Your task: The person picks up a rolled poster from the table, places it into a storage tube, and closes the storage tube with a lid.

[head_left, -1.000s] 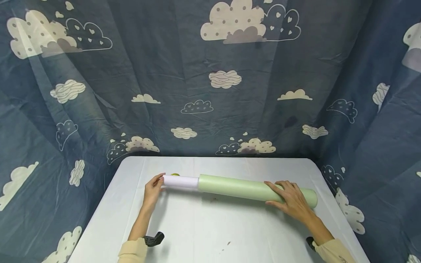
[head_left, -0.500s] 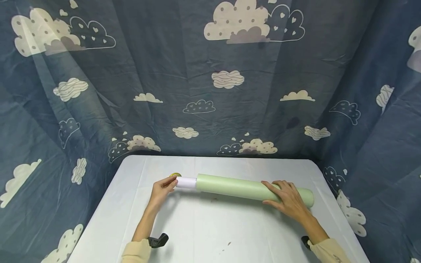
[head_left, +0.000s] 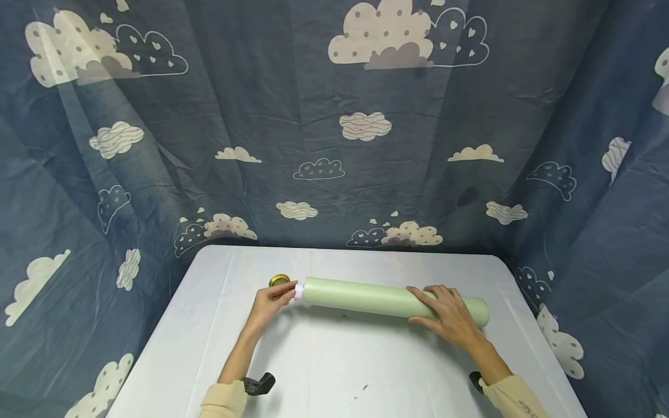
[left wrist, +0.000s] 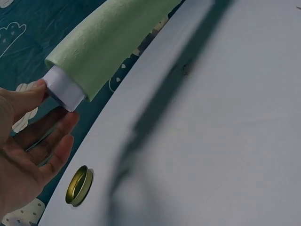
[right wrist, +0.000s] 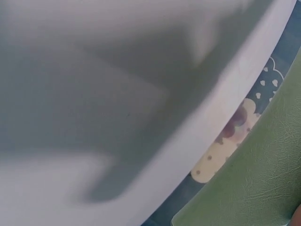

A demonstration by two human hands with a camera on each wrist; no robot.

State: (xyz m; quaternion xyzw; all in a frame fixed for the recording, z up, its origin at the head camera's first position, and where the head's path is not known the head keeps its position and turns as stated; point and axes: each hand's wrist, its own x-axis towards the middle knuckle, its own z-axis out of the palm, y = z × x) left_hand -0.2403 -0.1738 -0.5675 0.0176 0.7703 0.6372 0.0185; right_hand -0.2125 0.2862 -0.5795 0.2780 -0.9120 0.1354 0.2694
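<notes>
A long pale-green tube [head_left: 355,295] is held level above the white table. My right hand [head_left: 445,313] grips it near its right end, fingers over the top and thumb along the near side. In the right wrist view the leathery green tube [right wrist: 263,174] shows, with little of the hand. From the tube's left end sticks a short stub of a white roll [head_left: 299,292]. My left hand [head_left: 270,301] pinches that stub. The left wrist view shows the white roll [left wrist: 65,89] between thumb and fingertips, just outside the tube's rim.
A gold ring-shaped lid [head_left: 279,279] lies on the table [head_left: 334,371] just behind my left hand. Small dark marks [head_left: 364,388] show on the table's surface. A blue cloud-print curtain [head_left: 313,133] hangs behind and along both sides.
My left hand has moved right, and the white roll has slid most of its visible length into the green tube. My right hand and the tube have shifted slightly left.
</notes>
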